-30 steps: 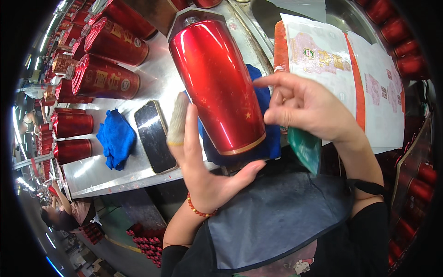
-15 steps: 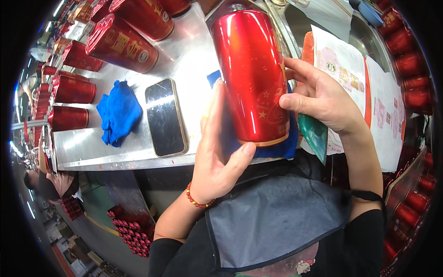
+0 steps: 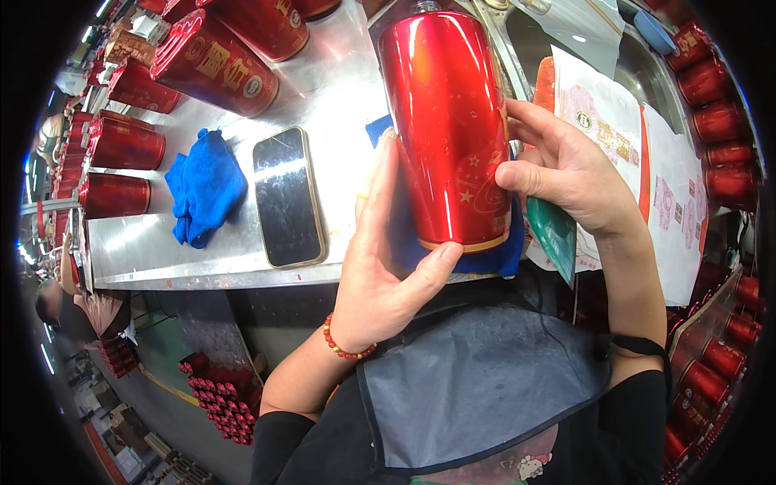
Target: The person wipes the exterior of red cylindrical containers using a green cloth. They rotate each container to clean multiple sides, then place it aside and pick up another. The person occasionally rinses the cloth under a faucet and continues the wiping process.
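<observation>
Both hands hold a tall glossy red can point(image 3: 449, 129) upright over the near edge of the steel surface point(image 3: 331, 97). The left hand point(image 3: 380, 267) lies flat along the can's left side, fingers stretched up, thumb hooked under its gold-rimmed bottom. The right hand point(image 3: 566, 174) presses thumb and curled fingers on the can's right side, over small gold stars. A blue cloth point(image 3: 493, 255) sits behind and below the can, against the left palm.

Left of the can a dark phone point(image 3: 287, 198) lies face up on the surface, and further left a crumpled blue rag point(image 3: 202, 190). Red cylindrical cans with gold label panels point(image 3: 218, 61) lie on their sides along the far and left edge. To the right are white printed sheets with orange borders point(image 3: 638, 162) and a green packet point(image 3: 554, 230) just under the right hand. More red cans point(image 3: 719, 121) stack along the far right.

Bare steel shows between the phone and the far cans. The near edge runs just below the phone; beyond it the floor drops away with small red cans point(image 3: 222, 396) stacked below.
</observation>
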`<action>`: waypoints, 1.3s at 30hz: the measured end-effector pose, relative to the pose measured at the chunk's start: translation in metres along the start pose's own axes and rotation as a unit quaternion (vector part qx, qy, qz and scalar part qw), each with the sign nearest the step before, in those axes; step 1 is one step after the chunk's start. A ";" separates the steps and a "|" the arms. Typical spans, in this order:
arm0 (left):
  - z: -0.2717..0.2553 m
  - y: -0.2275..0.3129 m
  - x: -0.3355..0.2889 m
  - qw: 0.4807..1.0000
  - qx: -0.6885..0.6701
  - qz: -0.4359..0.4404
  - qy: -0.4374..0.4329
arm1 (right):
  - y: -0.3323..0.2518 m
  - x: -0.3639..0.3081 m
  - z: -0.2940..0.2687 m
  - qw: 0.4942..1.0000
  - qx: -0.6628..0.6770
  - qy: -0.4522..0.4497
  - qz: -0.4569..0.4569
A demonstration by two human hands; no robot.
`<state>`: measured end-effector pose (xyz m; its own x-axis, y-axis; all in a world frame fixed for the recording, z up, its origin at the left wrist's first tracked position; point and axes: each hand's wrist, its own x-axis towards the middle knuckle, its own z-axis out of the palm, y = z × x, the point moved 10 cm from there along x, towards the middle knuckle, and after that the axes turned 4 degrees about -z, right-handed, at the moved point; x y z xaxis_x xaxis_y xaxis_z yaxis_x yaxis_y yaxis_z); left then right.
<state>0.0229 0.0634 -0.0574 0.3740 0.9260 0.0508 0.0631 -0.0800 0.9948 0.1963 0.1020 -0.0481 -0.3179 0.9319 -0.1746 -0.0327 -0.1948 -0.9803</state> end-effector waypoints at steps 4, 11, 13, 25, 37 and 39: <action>-0.001 -0.002 0.001 1.000 -0.010 -0.008 0.004 | 0.001 0.001 0.000 1.000 0.007 -0.003 0.001; 0.002 0.000 0.001 0.997 -0.071 -0.024 0.007 | 0.003 0.001 -0.003 1.000 -0.011 0.005 0.001; 0.002 -0.002 0.001 0.997 -0.073 -0.028 0.004 | 0.003 0.001 -0.003 1.000 -0.011 0.006 0.000; 0.000 -0.007 0.001 0.998 -0.057 -0.029 -0.014 | 0.003 0.001 -0.001 1.000 0.005 0.005 0.008; 0.001 -0.005 0.001 0.998 -0.062 -0.024 -0.003 | 0.005 0.002 -0.002 1.000 0.008 0.005 0.003; -0.001 -0.005 0.000 0.999 -0.043 -0.022 0.001 | 0.007 0.003 -0.003 1.000 0.004 0.004 0.000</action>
<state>0.0220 0.0638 -0.0627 0.3715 0.9284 0.0077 -0.0012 -0.0078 1.0000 0.1984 0.1043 -0.0561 -0.3095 0.9346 -0.1755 -0.0394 -0.1970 -0.9796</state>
